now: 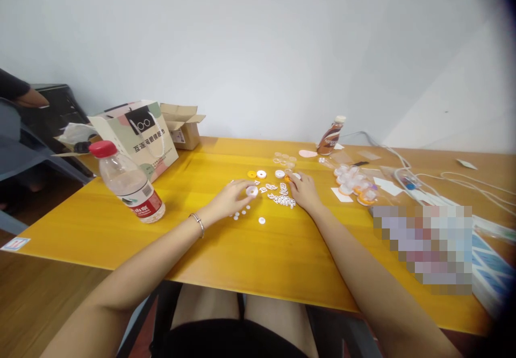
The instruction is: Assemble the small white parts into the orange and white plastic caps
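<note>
My left hand (233, 198) grips a white round disc with a hole in its middle (252, 191) between thumb and fingers, held just over the table. My right hand (305, 191) has its fingers curled round a small orange piece (287, 178), partly covered by the fingertips. Between the hands lies a pile of white perforated pieces (282, 200). Behind them sit a yellow disc (252, 174) and white discs (262, 174). Several small white dots lie under my left hand, and a white button-like piece (262, 220) rests closer to me. Clear round caps (284, 159) stand farther back.
At left are a red-capped water bottle (129, 186), a paper bag (139, 137) and an open carton (185, 127). At right are a brown drink bottle (331, 136), clear-and-orange round items (352, 180), white cables (397, 159) and a blue-white box (494, 266). Another person's arm (34, 99) shows far left.
</note>
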`<state>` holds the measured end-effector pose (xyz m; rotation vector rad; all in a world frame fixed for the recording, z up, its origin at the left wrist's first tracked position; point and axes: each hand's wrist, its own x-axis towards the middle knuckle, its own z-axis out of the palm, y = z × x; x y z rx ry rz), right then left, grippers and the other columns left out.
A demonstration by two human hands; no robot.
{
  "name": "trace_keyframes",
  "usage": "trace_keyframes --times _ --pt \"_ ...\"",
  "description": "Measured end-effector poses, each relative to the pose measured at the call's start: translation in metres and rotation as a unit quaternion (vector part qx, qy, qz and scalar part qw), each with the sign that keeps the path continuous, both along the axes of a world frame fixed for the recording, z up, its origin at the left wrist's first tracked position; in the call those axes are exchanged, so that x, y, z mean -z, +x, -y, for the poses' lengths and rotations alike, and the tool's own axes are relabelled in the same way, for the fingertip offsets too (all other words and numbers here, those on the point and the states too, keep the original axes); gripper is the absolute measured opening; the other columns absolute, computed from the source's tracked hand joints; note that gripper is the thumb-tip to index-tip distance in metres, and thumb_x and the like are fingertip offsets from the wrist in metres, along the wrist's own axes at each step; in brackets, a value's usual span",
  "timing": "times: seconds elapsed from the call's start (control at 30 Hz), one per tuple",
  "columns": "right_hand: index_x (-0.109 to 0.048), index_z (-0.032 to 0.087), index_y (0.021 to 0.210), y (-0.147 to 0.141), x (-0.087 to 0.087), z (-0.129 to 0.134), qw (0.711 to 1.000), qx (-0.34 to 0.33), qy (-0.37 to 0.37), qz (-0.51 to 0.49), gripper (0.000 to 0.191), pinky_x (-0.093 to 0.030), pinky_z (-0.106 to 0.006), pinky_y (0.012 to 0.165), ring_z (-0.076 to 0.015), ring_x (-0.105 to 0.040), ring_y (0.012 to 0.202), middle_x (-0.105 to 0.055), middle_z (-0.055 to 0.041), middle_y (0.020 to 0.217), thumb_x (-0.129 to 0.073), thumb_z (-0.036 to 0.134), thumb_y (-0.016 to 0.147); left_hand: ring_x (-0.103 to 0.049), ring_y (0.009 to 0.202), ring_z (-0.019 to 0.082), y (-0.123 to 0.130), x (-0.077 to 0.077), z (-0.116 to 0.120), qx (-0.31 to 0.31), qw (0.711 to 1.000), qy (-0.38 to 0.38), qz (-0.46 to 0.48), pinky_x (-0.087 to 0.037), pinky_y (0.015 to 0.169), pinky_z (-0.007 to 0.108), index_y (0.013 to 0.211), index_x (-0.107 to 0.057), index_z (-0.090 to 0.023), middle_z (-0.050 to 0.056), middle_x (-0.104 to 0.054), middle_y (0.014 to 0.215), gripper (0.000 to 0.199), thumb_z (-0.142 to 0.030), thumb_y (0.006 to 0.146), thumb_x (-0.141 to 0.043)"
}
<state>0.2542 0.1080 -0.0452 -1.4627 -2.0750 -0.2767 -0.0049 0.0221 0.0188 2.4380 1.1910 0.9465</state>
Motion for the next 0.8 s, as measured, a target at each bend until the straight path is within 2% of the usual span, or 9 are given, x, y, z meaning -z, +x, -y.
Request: trace_keyframes --times 0.13,0.23,0.43,0.63,0.8 --pt "-0.053 0.023 0.115 0.004 -0.006 0.000 1.000 -0.001 -0.008 -0.020 0.036 -0.039 -0.041 0.082 -0.0238 -0.049 0.093 -0.057 -0.0113 0.103 -0.034 0.024 0.084 -0.055 0.097 0.017 0.005 0.004 0.010 0.015 1.000 -0.013 -0.005 -0.041 0.087 0.031 0.107 -0.053 -0.020 0.006 -0.059 0.107 0.028 -0.030 0.082 -0.047" --pt "-0.052 0.021 0.117 0.013 -0.010 0.000 0.997 0.053 -0.009 -0.051 0.038 -0.038 -0.040 0.082 -0.0246 -0.050 0.094 -0.056 -0.0128 0.103 -0.035 0.024 0.084 -0.053 0.099 0.017 0.006 0.003 0.017 0.029 0.999 -0.024 -0.017 -0.040 0.088 0.031 0.112 -0.050 -0.021 0.006 -0.058 0.110 0.032 -0.032 0.082 -0.047" --pt "-0.055 0.014 0.113 0.026 -0.014 0.000 0.982 0.151 -0.084 -0.074 0.038 -0.037 -0.039 0.082 -0.0262 -0.052 0.093 -0.058 -0.0158 0.100 -0.036 0.024 0.082 -0.054 0.096 0.017 0.002 0.000 0.025 0.089 0.992 -0.048 -0.070 -0.040 0.086 0.031 0.115 -0.049 -0.024 0.005 -0.058 0.108 0.036 -0.038 0.082 -0.047" --pt "-0.054 0.018 0.115 0.026 -0.007 -0.003 0.984 0.149 -0.087 -0.054 0.039 -0.037 -0.039 0.083 -0.0265 -0.050 0.096 -0.056 -0.0140 0.105 -0.033 0.029 0.084 -0.053 0.096 0.017 0.006 0.002 0.028 0.139 0.985 -0.062 -0.081 -0.040 0.084 0.030 0.115 -0.048 -0.023 0.006 -0.058 0.106 0.036 -0.037 0.082 -0.048" --pt "-0.056 0.019 0.113 0.027 -0.003 -0.006 0.984 0.142 -0.095 -0.052 0.039 -0.037 -0.040 0.083 -0.0271 -0.049 0.098 -0.056 -0.0129 0.108 -0.032 0.031 0.085 -0.053 0.092 0.016 0.013 0.008 0.029 0.145 0.982 -0.061 -0.104 -0.041 0.081 0.029 0.105 -0.053 -0.020 0.005 -0.059 0.100 0.026 -0.034 0.083 -0.047"
